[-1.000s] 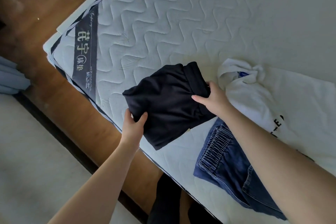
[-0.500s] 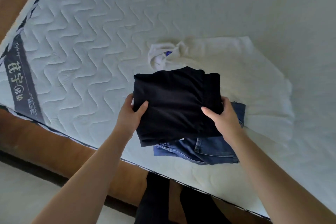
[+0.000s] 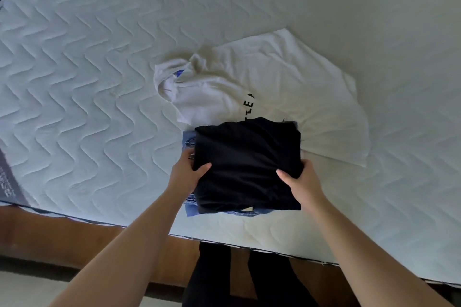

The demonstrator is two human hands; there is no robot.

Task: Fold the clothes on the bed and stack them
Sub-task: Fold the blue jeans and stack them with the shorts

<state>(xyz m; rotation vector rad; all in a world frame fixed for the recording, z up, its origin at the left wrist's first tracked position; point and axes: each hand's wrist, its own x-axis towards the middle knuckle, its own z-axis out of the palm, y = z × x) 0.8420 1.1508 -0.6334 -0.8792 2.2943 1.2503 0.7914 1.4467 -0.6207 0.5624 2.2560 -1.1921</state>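
Since a second ago the folded black garment (image 3: 247,164) has travelled from the mattress corner over to the right, and now it sits square on top of the folded jeans (image 3: 189,141), covering nearly all of them. Only thin strips of blue denim poke out along the left side and the near edge.

Going left to right: way over at the left edge there's the grey label strip (image 3: 7,177) on the side of the mattress (image 3: 82,97), then a big stretch of bare quilted zigzag surface. Next comes the left hand (image 3: 184,174), grip pinching the left edge of the black garment, thumb on top and fingers tucked underneath, against the denim. The stack itself is near the front edge of the bed. The right hand (image 3: 303,182) does the same on the right side, thumb pressed on top, fingers wrapped under the edge.

Behind the stack, touching it and spreading out to the right, lies the white t-shirt (image 3: 287,87), unfolded and a bit rumpled at the collar, with black lettering partly hidden by the black garment. Down below the bed you can see the wooden floor (image 3: 62,237).
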